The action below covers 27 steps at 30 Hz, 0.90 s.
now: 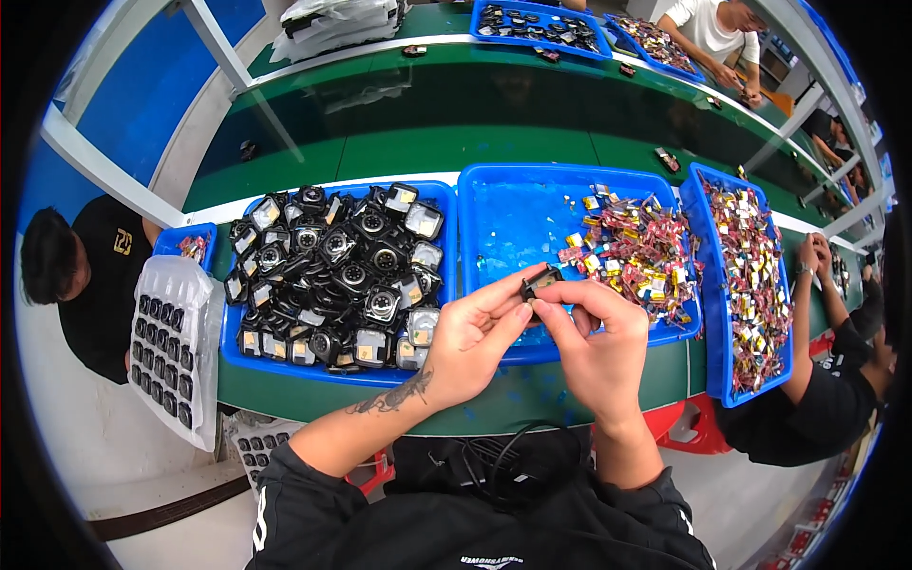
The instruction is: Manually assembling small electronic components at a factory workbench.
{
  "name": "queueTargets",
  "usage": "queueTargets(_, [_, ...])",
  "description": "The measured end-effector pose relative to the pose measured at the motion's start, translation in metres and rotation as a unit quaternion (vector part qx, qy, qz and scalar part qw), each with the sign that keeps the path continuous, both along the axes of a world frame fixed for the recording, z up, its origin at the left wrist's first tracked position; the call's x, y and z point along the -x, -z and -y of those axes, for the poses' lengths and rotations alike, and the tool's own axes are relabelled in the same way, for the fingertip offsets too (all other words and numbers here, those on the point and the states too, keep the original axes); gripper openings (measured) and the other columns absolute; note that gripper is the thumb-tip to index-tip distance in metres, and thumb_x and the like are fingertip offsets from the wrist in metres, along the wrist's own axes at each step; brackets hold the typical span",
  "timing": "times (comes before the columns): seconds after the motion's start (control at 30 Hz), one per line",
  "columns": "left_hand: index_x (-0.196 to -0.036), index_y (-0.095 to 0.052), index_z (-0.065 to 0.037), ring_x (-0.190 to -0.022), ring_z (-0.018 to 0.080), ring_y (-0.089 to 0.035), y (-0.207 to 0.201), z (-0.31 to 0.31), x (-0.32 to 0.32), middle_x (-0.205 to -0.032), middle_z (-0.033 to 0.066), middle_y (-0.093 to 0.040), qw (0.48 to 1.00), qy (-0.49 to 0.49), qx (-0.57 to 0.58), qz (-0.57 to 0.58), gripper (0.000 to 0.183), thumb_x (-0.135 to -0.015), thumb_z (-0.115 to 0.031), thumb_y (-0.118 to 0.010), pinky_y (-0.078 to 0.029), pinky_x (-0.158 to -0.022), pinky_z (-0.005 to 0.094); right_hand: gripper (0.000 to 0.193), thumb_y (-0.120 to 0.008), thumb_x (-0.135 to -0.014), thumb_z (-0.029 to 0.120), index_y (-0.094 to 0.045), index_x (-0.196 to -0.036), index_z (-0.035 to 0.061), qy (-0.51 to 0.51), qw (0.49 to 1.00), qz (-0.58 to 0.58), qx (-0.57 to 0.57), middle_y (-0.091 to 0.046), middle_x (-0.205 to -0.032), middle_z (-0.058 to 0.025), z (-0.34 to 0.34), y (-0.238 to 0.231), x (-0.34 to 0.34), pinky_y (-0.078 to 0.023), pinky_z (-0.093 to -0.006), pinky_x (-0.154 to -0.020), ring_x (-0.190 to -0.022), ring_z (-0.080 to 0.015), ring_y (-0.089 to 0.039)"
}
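Both my hands meet in the middle, above the near edge of the middle blue tray [483, 204]. My left hand [475, 342] pinches a small black watch case [542, 281] between thumb and fingers. My right hand [600, 344] grips the same case from the other side, its fingertips pressed against it. The inside of the case is too small to make out. Left of my hands, a blue tray [448, 204] is heaped with black smartwatch cases [353, 275]. In the right half of the middle tray lies a pile of small red, yellow and silver parts [638, 249].
Another blue tray [728, 391] of similar parts stands at right, beside a co-worker's hands [813, 255]. A clear plastic tray [176, 351] of black pieces leans at the left. Beyond runs a green conveyor [427, 114] carrying scattered parts. Other people sit left, right and across.
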<state>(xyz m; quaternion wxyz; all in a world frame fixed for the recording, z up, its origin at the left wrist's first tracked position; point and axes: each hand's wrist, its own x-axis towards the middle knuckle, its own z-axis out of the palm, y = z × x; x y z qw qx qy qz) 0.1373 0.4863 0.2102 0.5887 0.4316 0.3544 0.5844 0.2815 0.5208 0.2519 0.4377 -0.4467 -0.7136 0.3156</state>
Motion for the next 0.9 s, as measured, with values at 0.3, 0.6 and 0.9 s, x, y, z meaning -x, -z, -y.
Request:
queueTargets(0.3, [-0.139, -0.042, 0.006, -0.116, 0.0154, -0.056, -0.001, 0.003, -0.001, -0.128, 0.0139, -0.057, 0.999, 0.013, 0.004, -0.031, 0.042, -0.099, -0.003, -0.049, -0.046, -0.100, 0.0296, 0.017, -0.077, -0.072, 0.005, -0.061, -0.076, 0.0046, -0.015, 1.000, 0.011, 0.016, -0.058, -0.067, -0.0029, -0.007, 0.004, -0.005, -0.035, -0.0300, -0.054, -0.053, -0.0117, -0.042])
queueTargets(0.6, [-0.136, -0.043, 0.008, -0.111, 0.0202, -0.061, 0.001, 0.003, -0.002, -0.123, 0.0158, -0.060, 1.000, 0.006, -0.016, -0.002, 0.040, -0.099, -0.006, -0.049, -0.052, -0.096, 0.0347, 0.034, -0.082, -0.066, 0.008, -0.052, -0.081, 0.0053, -0.018, 0.999, 0.045, 0.024, -0.053, -0.077, -0.0035, -0.009, -0.001, -0.011, -0.042, -0.0304, -0.068, -0.072, -0.0166, -0.049])
queueTargets(0.9, [-0.138, -0.044, 0.001, -0.106, 0.0205, -0.063, -0.011, 0.000, -0.003, -0.120, 0.0172, -0.061, 0.998, -0.052, -0.027, 0.020, 0.041, -0.098, -0.003, -0.049, -0.052, -0.092, 0.0330, 0.025, -0.073, -0.080, -0.004, -0.062, -0.102, -0.0031, -0.065, 0.982, -0.142, 0.106, -0.068, -0.092, -0.0083, 0.013, 0.020, -0.023, -0.054, -0.0239, -0.075, -0.084, -0.0145, -0.067])
